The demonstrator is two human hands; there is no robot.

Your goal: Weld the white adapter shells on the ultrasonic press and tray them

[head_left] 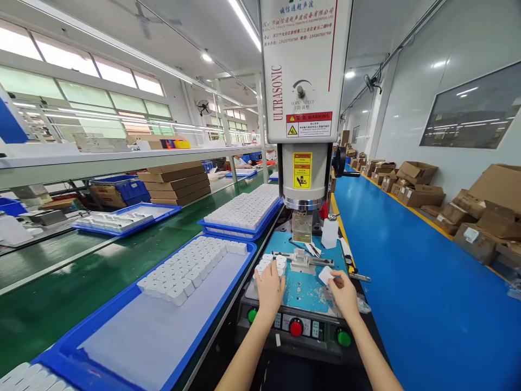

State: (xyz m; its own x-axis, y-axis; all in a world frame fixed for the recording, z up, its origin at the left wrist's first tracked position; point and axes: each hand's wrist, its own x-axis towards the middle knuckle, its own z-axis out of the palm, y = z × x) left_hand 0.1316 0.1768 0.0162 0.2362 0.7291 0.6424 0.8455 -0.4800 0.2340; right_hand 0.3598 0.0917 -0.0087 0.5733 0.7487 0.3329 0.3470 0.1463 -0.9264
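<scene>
White squarish piece (pixel 325 275), pinched by one edge in right fingers (pixel 337 274), left fingers (pixel 273 271) spread over white blocks (pixel 280 261).

The small block (pixel 325 275) is coloured white. The turquoise worktop (pixel 299 296) is speckled with pale crumbs. The off-white machine housing (pixel 304 65) is lettered in red and blue. A red button (pixel 296 327) is flanked by green buttons (pixel 343 338). The blue floor (pixel 411 282) is edged with a yellow line (pixel 429 224).
</scene>
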